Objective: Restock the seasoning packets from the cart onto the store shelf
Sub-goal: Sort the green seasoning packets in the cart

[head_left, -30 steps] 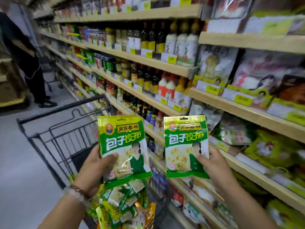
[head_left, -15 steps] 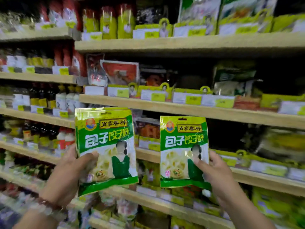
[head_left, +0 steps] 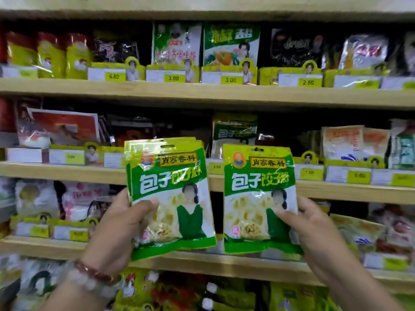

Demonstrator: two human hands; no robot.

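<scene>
Packets raised since earlier frame, now before middle shelf (head_left: 336,189). Left hand (head_left: 116,227) grips stacked green seasoning packets (head_left: 170,194); right hand (head_left: 314,227) pinches single matching packet (head_left: 258,198).

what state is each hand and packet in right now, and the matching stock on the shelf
left hand: grips a small stack of green dumpling seasoning packets, thumb on the front
left packets: upright, off the shelf, at least two overlapped
right hand: pinches one packet by its right edge
right packet: upright, off the shelf
matching packets on shelf: standing in their slot behind the held ones
</scene>
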